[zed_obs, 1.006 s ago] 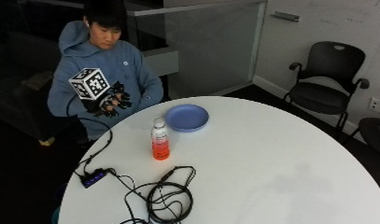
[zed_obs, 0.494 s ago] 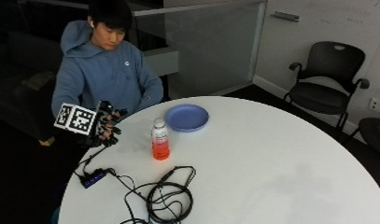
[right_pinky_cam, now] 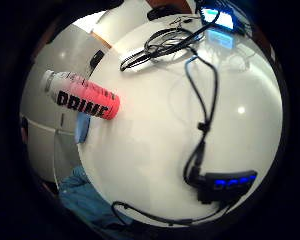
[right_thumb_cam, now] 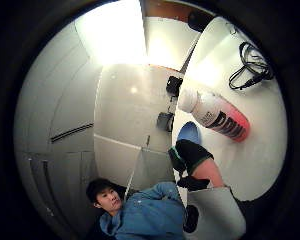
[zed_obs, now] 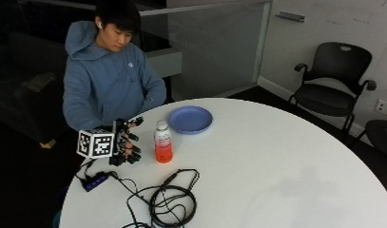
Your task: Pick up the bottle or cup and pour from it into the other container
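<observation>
At the left edge of the worktop [zed_obs: 294, 156] I saw a small dark hub [zed_obs: 95, 181] with blue lights lying near the rim, and its cable ran to a coil of black cable [zed_obs: 171, 202] further in. I judged these lay there only to serve the rig, not the task.

Next, just above the hub, my gloved right hand [zed_obs: 126, 142] hovered beside the bottle and touched nothing. The grip was spread, with the fingers relaxed and pointing toward the bottle, and I think it was held so to be ready to wrap around the body.

The bottle [zed_obs: 162, 148] stood upright on the worktop, just beside the hand, with a white cap and orange-red drink inside. In the little-finger palm view it lay well apart from the palm, so I judged the grasp was not yet begun.

To the right and behind the bottle, the blue bowl [zed_obs: 190, 118] sat near it, a short way for pouring. I could not tell if anything was in it.
</observation>
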`<state>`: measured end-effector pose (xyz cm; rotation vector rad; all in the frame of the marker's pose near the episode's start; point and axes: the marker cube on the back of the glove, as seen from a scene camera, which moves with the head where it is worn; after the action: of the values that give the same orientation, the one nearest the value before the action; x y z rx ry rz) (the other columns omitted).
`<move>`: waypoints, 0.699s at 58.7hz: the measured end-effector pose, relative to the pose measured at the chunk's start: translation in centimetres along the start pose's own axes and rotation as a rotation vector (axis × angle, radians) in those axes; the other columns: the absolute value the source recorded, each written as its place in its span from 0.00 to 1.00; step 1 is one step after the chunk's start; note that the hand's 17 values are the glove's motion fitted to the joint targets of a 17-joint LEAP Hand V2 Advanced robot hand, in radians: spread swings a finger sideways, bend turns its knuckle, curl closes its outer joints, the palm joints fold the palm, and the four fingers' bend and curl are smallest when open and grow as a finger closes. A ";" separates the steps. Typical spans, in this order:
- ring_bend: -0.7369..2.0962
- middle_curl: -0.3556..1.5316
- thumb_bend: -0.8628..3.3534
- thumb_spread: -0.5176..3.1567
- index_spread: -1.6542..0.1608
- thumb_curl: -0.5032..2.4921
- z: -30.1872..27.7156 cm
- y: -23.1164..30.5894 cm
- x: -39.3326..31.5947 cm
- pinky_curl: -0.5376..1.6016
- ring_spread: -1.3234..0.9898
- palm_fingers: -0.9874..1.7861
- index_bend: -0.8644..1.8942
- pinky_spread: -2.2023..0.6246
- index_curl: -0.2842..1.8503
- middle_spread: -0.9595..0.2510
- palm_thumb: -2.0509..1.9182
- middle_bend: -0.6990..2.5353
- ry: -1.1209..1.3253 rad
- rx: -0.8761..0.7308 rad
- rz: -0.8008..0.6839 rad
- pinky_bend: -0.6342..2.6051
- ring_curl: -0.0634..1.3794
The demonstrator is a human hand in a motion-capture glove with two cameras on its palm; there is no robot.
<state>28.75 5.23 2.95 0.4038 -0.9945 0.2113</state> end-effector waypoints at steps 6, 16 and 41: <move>0.47 0.36 0.20 0.38 0.69 0.29 2.1 -0.7 0.3 0.38 0.66 0.36 0.36 0.87 0.22 0.84 0.68 0.27 -0.056 -0.023 -0.002 0.40 0.25; 0.48 0.36 0.20 0.37 0.69 0.29 5.5 -1.6 1.0 0.38 0.66 0.35 0.36 0.87 0.22 0.86 0.68 0.27 -0.163 -0.060 -0.008 0.41 0.25; 0.50 0.36 0.21 0.36 0.70 0.30 11.3 -4.2 0.9 0.38 0.66 0.42 0.36 0.87 0.21 0.91 0.72 0.29 -0.359 -0.020 -0.024 0.43 0.25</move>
<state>21.99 -3.36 8.13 0.4440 -1.3429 0.1084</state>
